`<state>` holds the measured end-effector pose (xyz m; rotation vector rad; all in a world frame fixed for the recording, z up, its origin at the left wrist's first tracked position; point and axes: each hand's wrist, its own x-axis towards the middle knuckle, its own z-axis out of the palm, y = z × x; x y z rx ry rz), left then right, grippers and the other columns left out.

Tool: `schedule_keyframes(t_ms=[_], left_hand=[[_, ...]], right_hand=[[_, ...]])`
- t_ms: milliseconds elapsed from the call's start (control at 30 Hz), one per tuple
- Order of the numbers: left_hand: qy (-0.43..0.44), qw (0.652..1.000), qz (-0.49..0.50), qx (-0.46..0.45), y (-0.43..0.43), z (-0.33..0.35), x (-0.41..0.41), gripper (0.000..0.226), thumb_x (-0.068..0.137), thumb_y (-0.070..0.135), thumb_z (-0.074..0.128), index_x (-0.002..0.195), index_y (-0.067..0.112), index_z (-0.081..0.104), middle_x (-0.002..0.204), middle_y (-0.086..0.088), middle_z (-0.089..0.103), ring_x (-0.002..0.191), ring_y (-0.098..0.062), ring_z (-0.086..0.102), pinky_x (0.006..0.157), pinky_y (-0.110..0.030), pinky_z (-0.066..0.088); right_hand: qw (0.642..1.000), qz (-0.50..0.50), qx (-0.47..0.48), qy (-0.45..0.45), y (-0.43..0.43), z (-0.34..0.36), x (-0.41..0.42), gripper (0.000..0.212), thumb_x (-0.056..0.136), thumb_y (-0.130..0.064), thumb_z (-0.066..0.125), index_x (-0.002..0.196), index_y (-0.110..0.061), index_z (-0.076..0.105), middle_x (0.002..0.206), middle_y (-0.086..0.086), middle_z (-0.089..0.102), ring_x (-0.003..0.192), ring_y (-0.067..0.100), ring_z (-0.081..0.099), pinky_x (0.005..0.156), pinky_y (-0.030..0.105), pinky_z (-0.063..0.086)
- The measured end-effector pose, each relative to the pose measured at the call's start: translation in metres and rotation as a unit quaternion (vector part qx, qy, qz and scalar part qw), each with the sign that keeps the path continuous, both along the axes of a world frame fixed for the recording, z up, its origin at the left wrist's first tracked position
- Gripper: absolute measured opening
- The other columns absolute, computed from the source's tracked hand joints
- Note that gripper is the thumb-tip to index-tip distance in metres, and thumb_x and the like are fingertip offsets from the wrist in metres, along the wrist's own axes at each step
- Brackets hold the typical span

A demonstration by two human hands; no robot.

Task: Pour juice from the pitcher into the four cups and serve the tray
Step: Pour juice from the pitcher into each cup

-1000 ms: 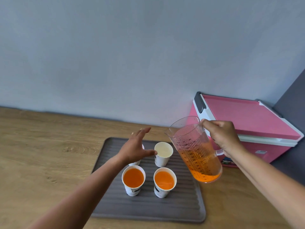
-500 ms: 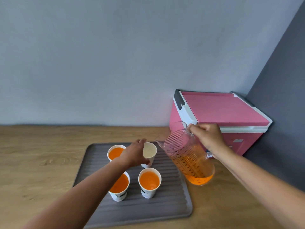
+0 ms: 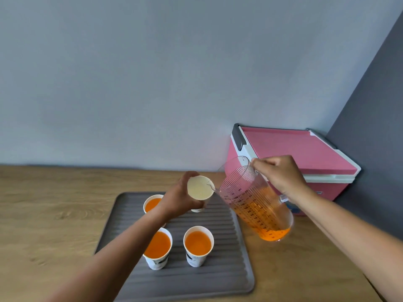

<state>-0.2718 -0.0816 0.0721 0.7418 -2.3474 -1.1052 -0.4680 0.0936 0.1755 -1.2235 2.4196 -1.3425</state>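
Observation:
My left hand (image 3: 177,198) grips an empty white paper cup (image 3: 200,188) and holds it tilted above the far right part of the grey ribbed tray (image 3: 220,280). My right hand (image 3: 280,175) holds the handle of a clear pitcher (image 3: 254,199) of orange juice, tipped so its spout touches the cup's rim. No juice is seen flowing. Three cups with juice stand on the tray: one far left (image 3: 152,203), partly behind my forearm, one near left (image 3: 157,247), one near right (image 3: 198,244).
A pink cooler box (image 3: 292,149) with a white rim stands against the wall behind the pitcher. A dark grey wall (image 3: 375,127) closes the right side. The tray lies on a wooden tabletop (image 3: 48,214).
My left hand closed on the empty cup and lifted it off the tray, tilting it. The pitcher moved in until its spout met the rim. The view shifted right.

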Motion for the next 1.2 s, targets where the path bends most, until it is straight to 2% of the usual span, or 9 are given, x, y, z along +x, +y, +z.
schedule_keyframes(t_ms=[167,267,367,500,600,800,900,1000,1200], left_hand=[[0.046,0.998,0.009,0.037,0.006,0.005,0.008,0.088,0.057,0.033,0.086,0.133,0.038,0.041,0.128,0.002,0.052,0.11,-0.018,0.057,0.091,-0.036,0.053],[0.059,0.997,0.014,0.051,0.011,0.005,0.011,0.093,0.058,0.034,0.086,0.137,0.035,0.038,0.129,0.003,0.052,0.111,-0.018,0.056,0.092,-0.037,0.053],[0.066,0.996,0.029,0.057,0.015,0.005,0.015,0.086,0.06,0.031,0.089,0.131,0.03,0.041,0.121,0.006,0.056,0.108,-0.015,0.058,0.089,-0.035,0.054],[0.07,0.995,0.045,0.059,0.019,0.002,0.018,0.078,0.06,0.032,0.089,0.122,0.034,0.042,0.115,0.011,0.058,0.105,-0.011,0.058,0.087,-0.028,0.052],[0.066,0.995,0.044,0.06,0.021,0.0,0.019,0.08,0.061,0.031,0.089,0.125,0.033,0.041,0.115,0.011,0.056,0.106,-0.011,0.057,0.087,-0.027,0.051],[0.051,0.996,0.04,0.067,0.022,-0.005,0.018,0.083,0.063,0.028,0.089,0.131,0.028,0.04,0.123,0.007,0.056,0.11,-0.013,0.056,0.087,-0.025,0.05],[0.051,0.995,0.04,0.073,0.023,-0.007,0.018,0.083,0.063,0.029,0.089,0.131,0.029,0.04,0.12,0.01,0.055,0.109,-0.011,0.057,0.083,-0.021,0.048],[0.053,0.995,0.038,0.07,0.024,-0.008,0.017,0.081,0.064,0.029,0.089,0.127,0.032,0.039,0.118,0.012,0.054,0.108,-0.011,0.056,0.082,-0.021,0.048],[0.051,0.995,0.039,0.078,0.023,-0.01,0.016,0.079,0.064,0.031,0.089,0.125,0.036,0.039,0.118,0.013,0.054,0.108,-0.01,0.056,0.084,-0.023,0.049]], right_hand=[[0.997,0.036,0.037,0.05,-0.007,0.029,0.005,0.052,0.072,-0.058,0.061,0.07,-0.008,0.076,0.056,0.006,0.064,0.047,0.022,0.055,0.061,0.034,0.048],[0.994,0.05,0.054,0.081,-0.011,0.035,0.006,0.052,0.073,-0.06,0.059,0.076,-0.012,0.079,0.08,0.01,0.077,0.077,0.029,0.074,0.079,0.042,0.059],[0.989,0.052,0.083,0.11,-0.015,0.039,0.009,0.047,0.079,-0.052,0.064,0.07,-0.007,0.076,0.067,0.003,0.074,0.063,0.021,0.069,0.066,0.03,0.052],[0.983,0.049,0.107,0.138,-0.021,0.044,0.015,0.042,0.081,-0.05,0.065,0.069,-0.012,0.077,0.069,-0.002,0.076,0.071,0.021,0.072,0.065,0.032,0.053],[0.979,0.057,0.132,0.146,-0.023,0.046,0.019,0.043,0.085,-0.047,0.065,0.06,-0.012,0.072,0.05,-0.01,0.066,0.058,0.022,0.067,0.053,0.023,0.038],[0.967,0.068,0.165,0.18,-0.03,0.045,0.023,0.031,0.086,-0.049,0.062,0.082,-0.023,0.079,0.108,-0.004,0.077,0.093,0.016,0.071,0.078,0.026,0.052],[0.962,0.067,0.178,0.195,-0.032,0.045,0.026,0.03,0.087,-0.047,0.062,0.073,-0.024,0.075,0.111,-0.004,0.076,0.098,0.016,0.069,0.072,0.024,0.044],[0.96,0.063,0.188,0.199,-0.034,0.046,0.027,0.034,0.087,-0.048,0.061,0.097,-0.022,0.081,0.114,-0.004,0.075,0.1,0.015,0.068,0.076,0.025,0.045],[0.955,0.064,0.204,0.203,-0.035,0.05,0.034,0.035,0.088,-0.046,0.062,0.106,-0.022,0.079,0.119,-0.004,0.073,0.087,0.01,0.063,0.076,0.024,0.044]])
